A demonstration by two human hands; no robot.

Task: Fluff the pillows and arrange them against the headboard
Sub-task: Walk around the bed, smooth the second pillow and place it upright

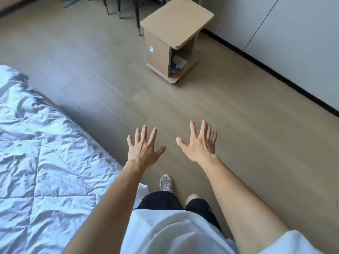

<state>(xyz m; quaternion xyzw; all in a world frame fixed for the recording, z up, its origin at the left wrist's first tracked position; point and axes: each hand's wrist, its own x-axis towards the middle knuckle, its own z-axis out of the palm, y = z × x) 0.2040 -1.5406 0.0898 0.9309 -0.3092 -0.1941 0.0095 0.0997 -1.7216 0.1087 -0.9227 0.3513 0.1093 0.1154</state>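
Note:
Both my arms reach forward over the wooden floor. My left hand (144, 149) is spread flat, fingers apart, holding nothing, just right of the bed's edge. My right hand (200, 143) hangs beside it, also open with fingers fanned and empty. The bed (45, 143) fills the left side, covered by a crumpled pale blue quilted duvet. No pillow and no headboard appear in this view.
A light wooden bedside table (174, 39) on a low base stands ahead on the floor, with cloth items in its open shelf. Dark chair legs (119, 8) show at the top. A white wall with black skirting (275, 70) runs along the right. My feet stand below my hands.

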